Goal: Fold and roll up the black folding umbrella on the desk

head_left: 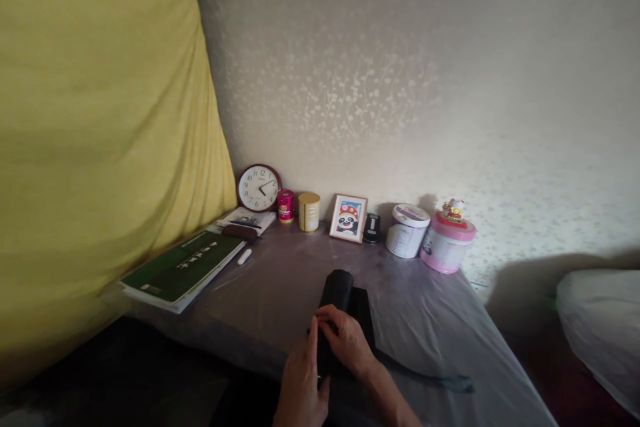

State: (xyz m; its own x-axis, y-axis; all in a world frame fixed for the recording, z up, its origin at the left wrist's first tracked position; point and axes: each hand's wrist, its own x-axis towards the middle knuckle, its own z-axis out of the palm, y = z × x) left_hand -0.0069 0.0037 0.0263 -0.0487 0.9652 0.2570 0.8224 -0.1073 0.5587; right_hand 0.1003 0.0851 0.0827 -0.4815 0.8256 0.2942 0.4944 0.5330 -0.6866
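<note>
A black cloth-like roll (pixel 338 287) lies near the front of the table, a flat black flap (pixel 364 310) along its right side. I cannot tell what kind of article it is. My right hand (pixel 347 340) reaches over the roll, thumb and forefinger pinched together at its left edge. Along the lower left side, my left hand (pixel 303 380) holds the roll, its forefinger pointing up to meet the right fingertips. What lies between the fingertips is too small to make out. To the right, a dark strap (pixel 415 372) trails over the tablecloth to a blue-grey end (pixel 457 384).
On the grey-covered table (pixel 280 293), a green book (pixel 190 263) and a white eraser-like piece (pixel 245 257) lie left. Along the wall stand a clock (pixel 260 187), pink can (pixel 286 205), yellow-lidded tin (pixel 309 212), panda picture (pixel 349 218) and two tubs (pixel 407 232). A yellow curtain (pixel 100 113) hangs left.
</note>
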